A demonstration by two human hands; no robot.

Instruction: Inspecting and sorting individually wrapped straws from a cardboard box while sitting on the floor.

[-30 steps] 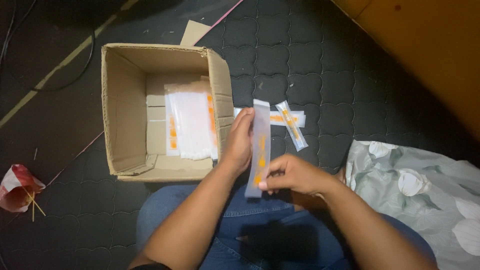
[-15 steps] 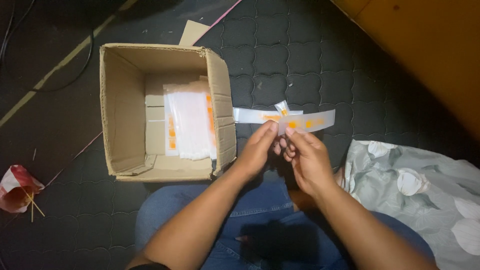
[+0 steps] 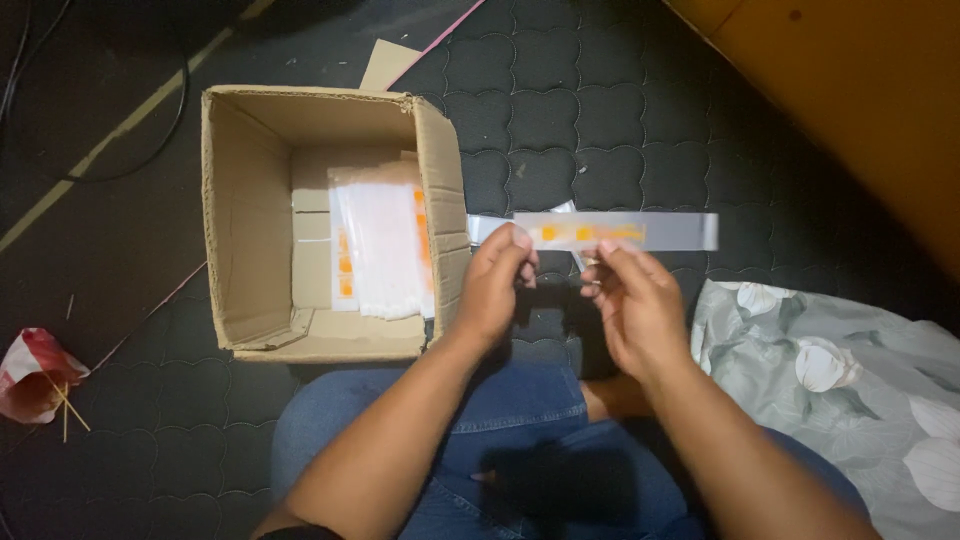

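Note:
My left hand (image 3: 497, 283) and my right hand (image 3: 632, 300) together hold a long, narrow clear plastic packet (image 3: 668, 231) with orange marks. It lies level, stretching right past my right hand. My left fingers pinch its left end, my right fingers grip near its middle. Behind it on the dark mat lie other similar packets (image 3: 484, 227), partly hidden. To the left stands an open cardboard box (image 3: 246, 214) with a stack of the same packets (image 3: 385, 247) on its floor.
A black quilted mat (image 3: 600, 120) covers the floor. A grey flowered cloth (image 3: 850, 370) lies at the right. A red-and-white wrapper with thin sticks (image 3: 35, 380) sits at the far left. An orange wooden surface (image 3: 860, 90) fills the upper right corner. My jeans-clad legs (image 3: 500, 440) are below.
The packet was upright in my hands a second ago; it has been turned level and lifted slightly away from me. Both hands shifted right of the box.

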